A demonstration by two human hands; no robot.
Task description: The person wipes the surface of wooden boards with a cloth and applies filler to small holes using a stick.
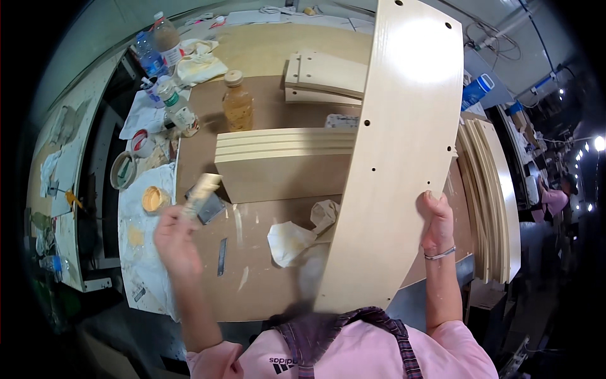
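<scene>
A long pale wooden panel [404, 126] stands tilted up in front of me, with several dark holes through its face. My right hand [437, 221] is closed on its right edge, thumb on the face and the other fingers hidden behind. Over the left of the table my left hand [177, 237] is closed around a short brush-like tool [205, 189] with a pale yellow end, smeared by motion. A dark flat plate [211, 210] lies close beside this tool. An open tub of orange-tan paste [154, 199] is just left of it.
Behind the panel sit stacked boards [284, 155], more panels [322, 76] and a bottle of amber liquid [237, 104]. Crumpled cloth [290, 243] and a thin dark strip [222, 257] lie nearer. Several curved panels [489, 196] stand at right. Bottles [167, 41] crowd the back left.
</scene>
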